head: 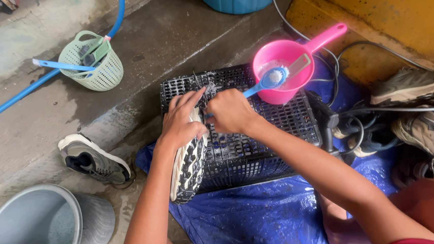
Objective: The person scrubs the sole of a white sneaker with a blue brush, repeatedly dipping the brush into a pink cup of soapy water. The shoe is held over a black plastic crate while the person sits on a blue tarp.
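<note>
Forearms reach down to a shoe [189,162] tipped on its side against a black crate [258,134], sole outward, so the crate props it. The left hand [180,122] curls around its upper edge, steadying it; the right hand [231,111] is closed on a blue brush [267,81], whose bristles rest in a pink dipper [286,61] on the crate. Blue tarp [264,215] lies beneath; another shoe [95,161], a grey bucket [41,231] and a green basket [93,62] sit left.

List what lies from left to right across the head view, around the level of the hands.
Grey bucket → loose sneaker on the concrete → left hand on the upturned shoe → right hand with blue brush → pink scoop → shoes at far right.
</note>
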